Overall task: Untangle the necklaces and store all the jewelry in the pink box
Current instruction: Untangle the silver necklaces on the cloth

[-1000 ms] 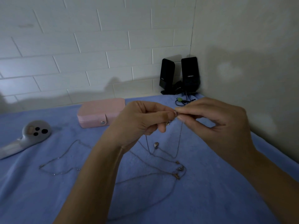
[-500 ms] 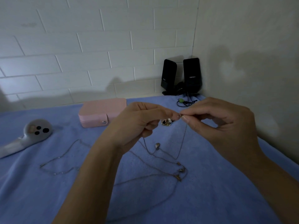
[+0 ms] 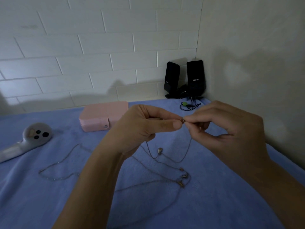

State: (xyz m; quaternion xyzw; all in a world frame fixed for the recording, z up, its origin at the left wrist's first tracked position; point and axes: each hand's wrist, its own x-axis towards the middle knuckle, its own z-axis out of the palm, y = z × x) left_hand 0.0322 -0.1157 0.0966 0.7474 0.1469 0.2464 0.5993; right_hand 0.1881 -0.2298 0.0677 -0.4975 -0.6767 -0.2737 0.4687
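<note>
Necklaces (image 3: 184, 175) lie in a loose tangle of thin chains on a blue blanket (image 3: 214, 195), below and between two raised bare hands, in dim light. Several small clasps or charms sit close together where the chains cross, and a small rounded pendant (image 3: 159, 150) rests on the cloth just above them. One more thin chain (image 3: 54, 179) lies spread out by itself to the left, apart from the tangle.

The left hand (image 3: 142, 128) is held above the cloth. Its thumb (image 3: 166, 125) and forefinger are pressed together on a small metal piece (image 3: 182, 120), and its other fingers are curled into the palm. The right hand (image 3: 227, 129) meets it fingertip to fingertip. Its forefinger (image 3: 196, 119) and thumb pinch the same small metal piece from the other side, with the remaining fingers bent loosely behind. Whether the piece is a clasp or a charm is too small to tell. A fine chain strand (image 3: 188, 149) hangs down from under each hand and joins the tangle on the blanket.

The pink box (image 3: 102, 116) sits closed on the blanket behind the left hand, near the wall, its strap fastened by a round snap on the front. A grey handheld device (image 3: 33, 138) lies at far left. Two black speakers (image 3: 195, 78) stand in the corner against a white brick wall (image 3: 99, 47), with a dark cable (image 3: 189, 106) coiled in front of them.
</note>
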